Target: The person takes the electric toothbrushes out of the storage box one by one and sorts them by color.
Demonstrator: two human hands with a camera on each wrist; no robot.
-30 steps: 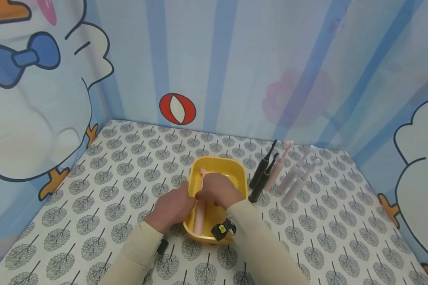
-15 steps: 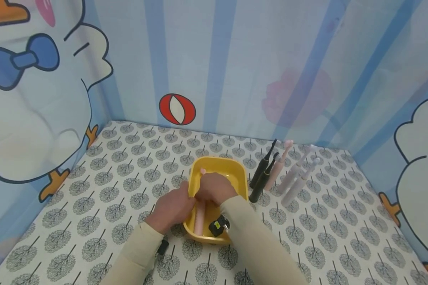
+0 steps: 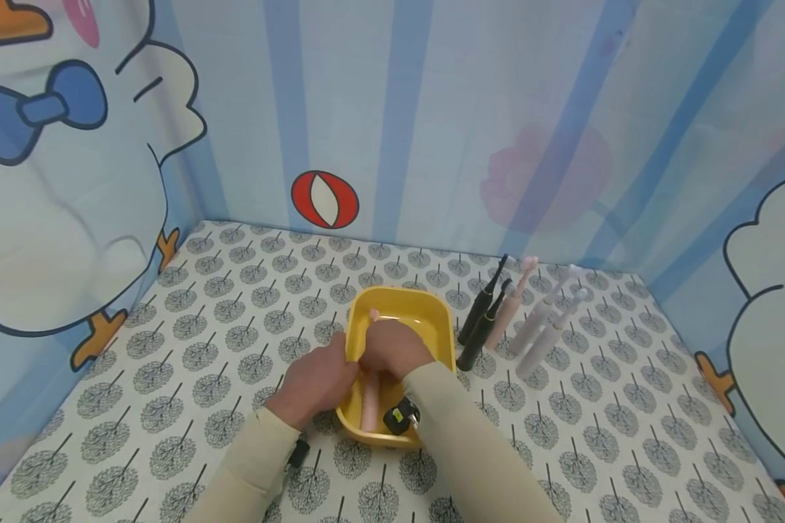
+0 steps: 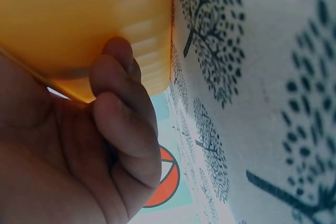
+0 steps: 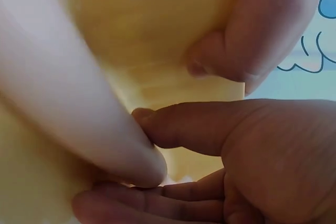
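Note:
A pink electric toothbrush (image 3: pixel 370 407) lies lengthwise along the left side of a yellow plastic bin (image 3: pixel 440 305). My right hand (image 3: pixel 397 347) reaches into the bin and holds the toothbrush around its middle; in the right wrist view its thumb and fingers stand on either side of the pale handle (image 5: pixel 79 93). The right hand covers part of the brush neck in the head view. My left hand (image 3: pixel 317 381) grips the bin's left rim. Curled fingers (image 4: pixel 123 114) press the outer wall in the left wrist view, and the thumb shows inside in the right wrist view.
Right of the bin, several electric toothbrushes lie side by side: black ones (image 3: pixel 477 338), a pink one (image 3: pixel 506 316) and pale ones (image 3: pixel 546 341). A tree-patterned cloth (image 3: pixel 190 363) covers the table. Printed curtains (image 3: pixel 347 94) stand behind and at both sides.
The pink toothbrush in the bin has shifted slightly to the right, away from the left wall. My right wrist has moved a little left; the left hand keeps its place on the rim.

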